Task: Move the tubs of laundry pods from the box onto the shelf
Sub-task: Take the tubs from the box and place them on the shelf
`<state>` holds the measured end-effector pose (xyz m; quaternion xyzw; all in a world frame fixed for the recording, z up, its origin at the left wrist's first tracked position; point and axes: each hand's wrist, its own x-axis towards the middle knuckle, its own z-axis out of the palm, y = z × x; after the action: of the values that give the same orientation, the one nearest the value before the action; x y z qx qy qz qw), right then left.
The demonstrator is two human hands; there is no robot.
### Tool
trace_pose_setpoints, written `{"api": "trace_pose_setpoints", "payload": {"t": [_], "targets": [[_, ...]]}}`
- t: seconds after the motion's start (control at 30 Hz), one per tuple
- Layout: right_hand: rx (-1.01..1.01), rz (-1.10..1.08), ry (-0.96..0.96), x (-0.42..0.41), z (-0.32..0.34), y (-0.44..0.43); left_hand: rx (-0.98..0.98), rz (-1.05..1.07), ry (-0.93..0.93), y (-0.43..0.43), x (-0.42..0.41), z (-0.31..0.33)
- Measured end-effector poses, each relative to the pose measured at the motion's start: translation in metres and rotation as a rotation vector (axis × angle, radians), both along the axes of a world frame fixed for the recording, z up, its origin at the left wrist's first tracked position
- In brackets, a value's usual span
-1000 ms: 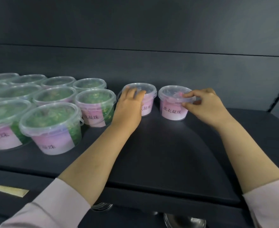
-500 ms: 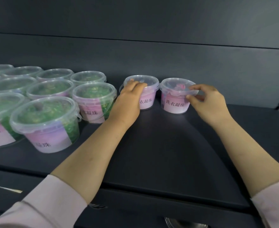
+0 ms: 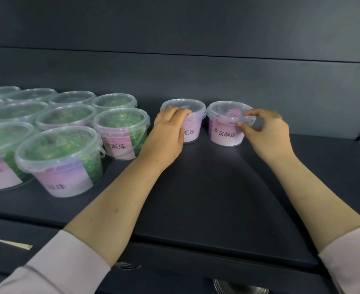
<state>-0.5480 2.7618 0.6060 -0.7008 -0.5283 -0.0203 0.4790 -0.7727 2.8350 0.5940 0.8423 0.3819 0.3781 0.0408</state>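
Up on a dark shelf (image 3: pixel 217 198), two small tubs of laundry pods stand upright just beside each other near the back wall (image 3: pixel 217 81), each met by one of a person's hands. The left hand (image 3: pixel 168 132) grips the left pink tub (image 3: pixel 192 132), fingers curled over the front of its clear lid and thumb against its side. The right hand (image 3: pixel 268 132) pinches the lid rim of the right pink tub (image 3: pixel 225 135) between forefinger and thumb, its other fingers loosely curled. Larger green-pod tubs (image 3: pixel 64 162) with clear lids stand in rows at the shelf's left end, the nearest just beside the left wrist. Pale pink sleeves (image 3: pixel 64 270) cover both arms at the lower edge.
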Motion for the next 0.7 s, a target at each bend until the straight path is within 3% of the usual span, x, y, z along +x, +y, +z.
{"api": "trace_pose_setpoints", "payload": {"t": [0.53, 0.7], "targets": [[0.066, 0.025, -0.170, -0.001, -0.001, 0.000, 0.005, 0.018, 0.099, -0.002, 0.006, -0.004], [-0.094, 0.066, -0.223, -0.011, 0.017, -0.023, -0.026, 0.013, 0.137, -0.018, 0.002, 0.010]]}}
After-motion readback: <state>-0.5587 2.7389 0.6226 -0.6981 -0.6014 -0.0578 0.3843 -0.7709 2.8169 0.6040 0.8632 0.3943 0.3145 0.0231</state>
